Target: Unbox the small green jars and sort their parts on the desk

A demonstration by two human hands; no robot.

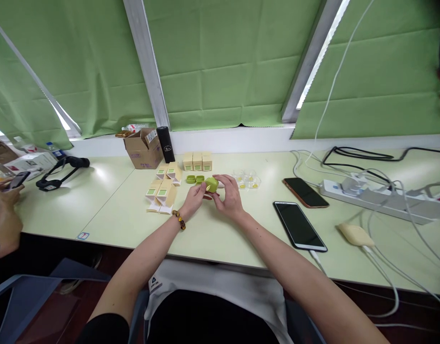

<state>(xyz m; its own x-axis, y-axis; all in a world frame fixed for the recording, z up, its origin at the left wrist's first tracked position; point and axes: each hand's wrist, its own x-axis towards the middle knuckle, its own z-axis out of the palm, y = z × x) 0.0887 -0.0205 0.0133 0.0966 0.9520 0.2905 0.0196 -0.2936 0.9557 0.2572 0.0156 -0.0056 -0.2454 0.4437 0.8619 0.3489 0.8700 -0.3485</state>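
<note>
Both of my hands meet over the pale green table (220, 234) around a small round green case (212, 184). My left hand (194, 198), with a bead bracelet on its wrist, pinches the case from the left. My right hand (230, 196) closes on it from the right and above. Just behind the case lie two small green lids or cases (195, 179). Left of them lie several small cream boxes with green labels (163, 190), some flat and open. Three closed cream boxes (197, 161) stand in a row further back. Clear plastic inserts with yellow dots (247, 179) sit to the right.
Two phones (299, 224) (305, 192) lie to the right, beside a cream power bank (355, 234), a power strip (377, 196) and tangled cables. A cardboard box (144, 149) and black bottle (166, 144) stand at the back. Another person's hand with a phone (6, 200) is at far left.
</note>
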